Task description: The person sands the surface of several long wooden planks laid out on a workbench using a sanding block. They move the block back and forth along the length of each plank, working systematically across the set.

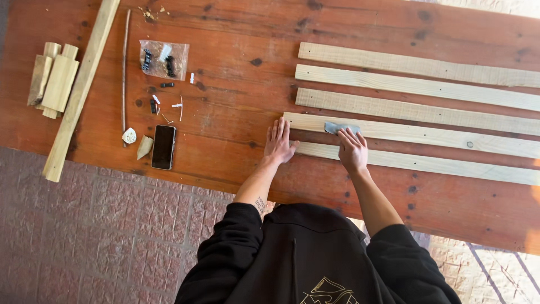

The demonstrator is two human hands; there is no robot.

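Head view, left hand [279, 142] fingers flat on slat [405, 133] end, right hand [352, 150] fingers pressing grey sandpaper [336, 128]

A makeshift woodworking spot, likely outdoors at a home: a worn red-brown wooden table [236, 22] on sunlit brick paving [84, 225], carrying pale slats [427, 90], wood offcuts [53, 79] and a bag of small fittings [163, 59].

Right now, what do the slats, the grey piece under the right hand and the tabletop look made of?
Slats: pale bare wood, unfinished by the look; grain and knots show. Grey piece under the right hand: probably sandpaper, thin and matte, though that is uncertain. Tabletop: reddish-brown wood, seemingly stained or varnished, with dark knots.
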